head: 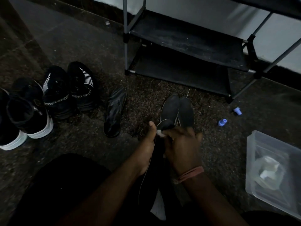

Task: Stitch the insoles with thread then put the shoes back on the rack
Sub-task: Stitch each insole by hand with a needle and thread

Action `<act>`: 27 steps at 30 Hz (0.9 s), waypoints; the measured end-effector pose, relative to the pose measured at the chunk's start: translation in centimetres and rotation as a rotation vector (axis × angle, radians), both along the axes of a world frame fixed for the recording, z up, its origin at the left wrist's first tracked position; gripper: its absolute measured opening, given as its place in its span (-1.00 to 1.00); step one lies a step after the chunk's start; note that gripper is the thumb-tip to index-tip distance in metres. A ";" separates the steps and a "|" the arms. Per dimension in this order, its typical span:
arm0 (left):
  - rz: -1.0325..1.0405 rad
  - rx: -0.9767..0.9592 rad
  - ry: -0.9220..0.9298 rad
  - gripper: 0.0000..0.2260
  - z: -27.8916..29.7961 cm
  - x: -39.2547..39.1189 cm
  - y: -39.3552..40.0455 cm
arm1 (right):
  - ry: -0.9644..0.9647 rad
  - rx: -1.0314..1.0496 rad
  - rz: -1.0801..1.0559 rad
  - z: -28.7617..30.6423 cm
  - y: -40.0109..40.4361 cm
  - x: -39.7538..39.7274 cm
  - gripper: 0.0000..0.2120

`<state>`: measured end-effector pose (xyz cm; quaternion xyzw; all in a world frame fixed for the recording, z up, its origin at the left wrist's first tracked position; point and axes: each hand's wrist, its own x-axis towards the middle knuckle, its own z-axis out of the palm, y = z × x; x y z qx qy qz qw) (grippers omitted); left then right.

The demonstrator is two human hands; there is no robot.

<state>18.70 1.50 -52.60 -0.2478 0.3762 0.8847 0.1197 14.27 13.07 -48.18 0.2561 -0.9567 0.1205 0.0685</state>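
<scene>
Two dark insoles [177,111] lie side by side, held up at their near ends over the floor. My right hand [182,145] grips their heels from above. My left hand [149,142] sits just left of it, thumb raised, pinching a pale thread [147,167] that loops across the insoles and trails down past my wrist. A small whitish bit shows between the two hands; a needle cannot be made out. A third black insole [114,111] lies on the floor to the left. The black shoe rack [187,46] stands behind, its two lower shelves bare.
Two pairs of black sneakers [70,92] with white soles or stripes stand at the left on the speckled floor. A clear plastic box [273,173] sits at the right. Two small blue spools [222,122] lie near the rack's foot. My dark-clad legs fill the bottom.
</scene>
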 end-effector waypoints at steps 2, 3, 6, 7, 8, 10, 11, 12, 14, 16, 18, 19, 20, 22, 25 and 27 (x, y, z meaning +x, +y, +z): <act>-0.059 -0.038 -0.011 -0.28 -0.3 -0.1 0.5 | 0.065 -0.025 -0.080 0.0 0.5 -0.7 -0.88; -0.083 -0.051 -0.026 -0.26 -0.4 -0.1 0.7 | 0.064 -0.054 -0.128 -0.1 0.7 -1.1 -0.88; -0.040 -0.028 -0.047 -0.27 -0.6 0.0 0.8 | -0.076 -0.184 -0.086 -0.3 0.0 -0.6 -0.86; 0.009 0.006 -0.044 -0.27 -0.3 0.0 0.6 | -0.134 -0.223 -0.011 -0.4 -0.6 0.1 -0.85; 0.058 0.025 -0.038 -0.29 -0.4 0.0 0.3 | -0.172 -0.239 0.054 -0.4 -1.2 0.9 -0.85; 0.098 0.056 0.001 -0.33 -0.4 0.0 -0.1 | -0.177 -0.214 0.120 -0.2 -1.9 1.9 -0.86; 0.111 0.079 0.004 -0.34 -0.3 -0.1 0.0 | -0.143 -0.178 0.105 0.0 -1.8 1.7 -0.86; 0.112 0.086 -0.005 -0.34 -0.7 -0.1 0.2 | -0.100 -0.136 0.062 0.1 -1.4 1.3 -0.84; 0.094 0.099 -0.034 -0.36 -1.0 -0.4 0.7 | -0.030 -0.079 -0.026 0.1 -0.5 0.5 -0.80; 0.093 0.098 -0.056 -0.37 -0.8 -0.8 0.9 | 0.027 -0.046 -0.028 0.2 -0.1 0.5 -0.82; 0.081 0.087 -0.039 -0.35 -1.2 -1.1 0.9 | 0.106 -0.041 -0.032 0.5 -0.3 0.6 -0.88; 0.053 0.072 -0.029 -0.34 -1.1 -1.0 1.0 | 0.132 -0.063 -0.067 0.6 -0.3 0.3 -0.90; 0.033 0.019 -0.036 -0.34 -1.2 -0.9 1.2 | 0.130 -0.097 -0.117 0.5 -0.1 -0.2 -0.91; -0.021 -0.072 -0.039 -0.32 -1.3 -0.6 1.7 | 0.061 -0.179 -0.182 0.3 0.1 -0.9 -0.90; 0.068 0.009 -0.063 -0.42 -0.8 -0.4 1.2 | -0.118 -0.233 -0.030 -0.2 -0.7 0.5 -0.86; 0.128 -0.007 -0.043 -0.43 -1.2 -0.7 0.6 | -0.221 -0.198 0.036 -0.5 -1.6 1.7 -0.80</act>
